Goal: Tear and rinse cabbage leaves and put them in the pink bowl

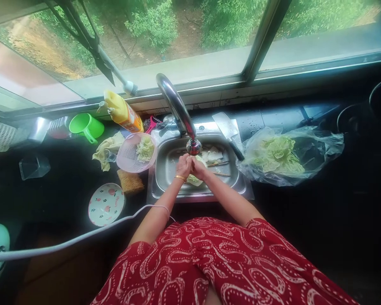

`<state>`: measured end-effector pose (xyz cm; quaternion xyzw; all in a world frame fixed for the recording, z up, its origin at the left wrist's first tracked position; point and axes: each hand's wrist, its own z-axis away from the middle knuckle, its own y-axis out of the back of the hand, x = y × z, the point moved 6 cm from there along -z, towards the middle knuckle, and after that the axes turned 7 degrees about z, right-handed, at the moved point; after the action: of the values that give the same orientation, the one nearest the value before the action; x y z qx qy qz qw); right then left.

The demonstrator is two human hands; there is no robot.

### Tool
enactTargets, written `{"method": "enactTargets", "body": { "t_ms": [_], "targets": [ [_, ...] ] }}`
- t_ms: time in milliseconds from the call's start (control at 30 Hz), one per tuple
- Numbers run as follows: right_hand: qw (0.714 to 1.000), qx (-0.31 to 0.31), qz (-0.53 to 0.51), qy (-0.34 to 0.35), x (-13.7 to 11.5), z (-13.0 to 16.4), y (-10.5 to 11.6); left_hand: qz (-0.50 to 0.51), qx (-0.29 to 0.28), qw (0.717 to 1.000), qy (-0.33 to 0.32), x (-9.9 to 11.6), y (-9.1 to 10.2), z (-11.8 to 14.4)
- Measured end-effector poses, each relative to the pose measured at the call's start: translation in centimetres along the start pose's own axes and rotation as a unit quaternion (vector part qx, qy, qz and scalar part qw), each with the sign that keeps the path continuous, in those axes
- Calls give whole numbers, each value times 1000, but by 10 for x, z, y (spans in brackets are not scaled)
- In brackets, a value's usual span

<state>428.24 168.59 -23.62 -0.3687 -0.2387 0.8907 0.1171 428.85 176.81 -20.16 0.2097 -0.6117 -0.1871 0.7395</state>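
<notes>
Over the steel sink (165, 178), my left hand (183, 166) and my right hand (199, 168) meet under the faucet head (193, 146). Together they grip a pale green cabbage leaf (194, 179) that hangs just below the fingers. A gold bangle sits on my left wrist. More cabbage pieces (213, 155) and chopsticks (218, 163) lie in the basin behind my hands. Whether water is running I cannot tell.
A pink colander (127, 159) with cabbage stands left of the sink, by a sponge (130, 182) and a flowered plate (106, 204). A cleaver (227, 127) lies behind the sink. A plastic bag of cabbage (279, 154) is right. A yellow bottle (122, 111) and green cup (85, 126) stand by the window.
</notes>
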Motion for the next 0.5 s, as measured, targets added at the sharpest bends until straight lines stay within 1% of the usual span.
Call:
{"method": "enactTargets", "body": {
  "t_ms": [67, 133, 233, 300, 367, 400, 433, 467, 500],
  "targets": [
    [999, 25, -42, -12, 5, 3, -8, -7, 18, 1000, -6, -4, 8, 2],
    [997, 23, -76, -3, 4, 4, -21, 9, 43, 999, -15, -9, 16, 5],
    [995, -33, -92, 24, -5, 1, -54, 52, 102, 993, -33, -13, 38, 8],
    [993, -74, -64, 60, -14, -2, -77, 72, 153, 985, -46, -10, 61, 4],
    [990, -97, 20, 98, -21, -5, -90, 80, 209, 973, -47, -5, 94, -4],
    [984, -99, 92, 117, -24, -6, -91, 82, 239, 967, -42, -4, 114, -9],
    [967, -89, 194, 140, -26, -6, -86, 76, 270, 959, -38, -4, 136, -14],
    [934, -68, 310, 165, -28, -5, -77, 61, 301, 951, -40, -4, 159, -19],
    [888, -40, 419, 187, -31, -4, -64, 36, 338, 940, -37, -7, 182, -22]
  ]
}}
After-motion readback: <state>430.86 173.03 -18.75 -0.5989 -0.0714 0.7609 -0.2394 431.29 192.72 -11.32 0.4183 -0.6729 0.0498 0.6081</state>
